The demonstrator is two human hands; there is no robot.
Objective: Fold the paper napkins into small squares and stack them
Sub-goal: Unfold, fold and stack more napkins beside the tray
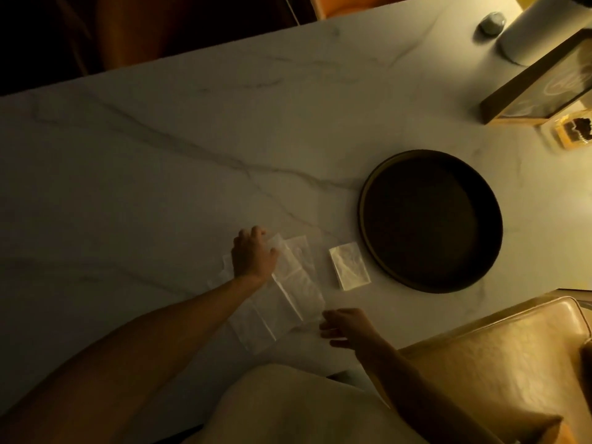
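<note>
A thin white paper napkin (pixel 296 283) lies partly folded into a long strip on the marble table (pixel 160 174), with more flat napkin paper (pixel 253 328) under it. My left hand (pixel 253 254) rests on the strip's far end, fingers curled over the paper. Off the strip's near right corner, my right hand (pixel 346 325) hovers with fingers spread and nothing in it. A small stack of folded square napkins (pixel 349 265) sits just to the right of the strip, beside the tray.
A round dark tray (pixel 368 200) sits to the right of the napkins. At the far right are a framed picture (pixel 541 81), a white paper roll (pixel 538 30), a small grey object (pixel 491 23) and a glass dish (pixel 573 131). A tan leather chair (pixel 499 357) stands at the near right.
</note>
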